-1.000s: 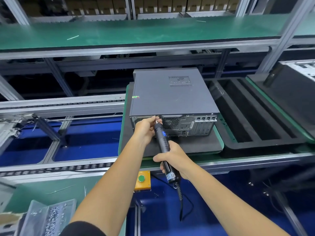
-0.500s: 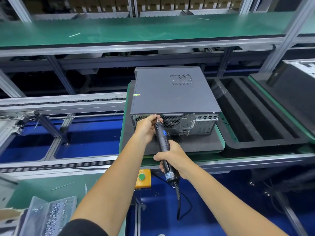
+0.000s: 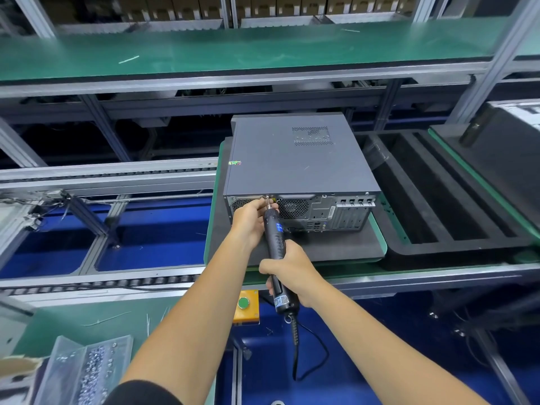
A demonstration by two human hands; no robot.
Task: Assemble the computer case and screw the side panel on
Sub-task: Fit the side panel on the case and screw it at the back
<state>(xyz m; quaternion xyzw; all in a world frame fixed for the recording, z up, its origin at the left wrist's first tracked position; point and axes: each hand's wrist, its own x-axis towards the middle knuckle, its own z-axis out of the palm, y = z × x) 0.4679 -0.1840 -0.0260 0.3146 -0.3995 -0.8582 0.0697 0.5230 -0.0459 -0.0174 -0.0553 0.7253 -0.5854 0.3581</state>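
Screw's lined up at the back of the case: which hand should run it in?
Right. The right hand already grips the electric screwdriver, whose tip sits at the computer case rear edge. The left hand is busy steadying the tip with its fingers, probably best kept there.

Conveyor rail (image 3: pixel 409 277): beneath the hands, bearing green pallet (image 3: pixel 380 244).
Black foam mat (image 3: pixel 336 249): under left hand's (image 3: pixel 251 220) reach, carrying computer case (image 3: pixel 292 159).
Foam tray (image 3: pixel 455 194): right of right hand (image 3: pixel 289 273).
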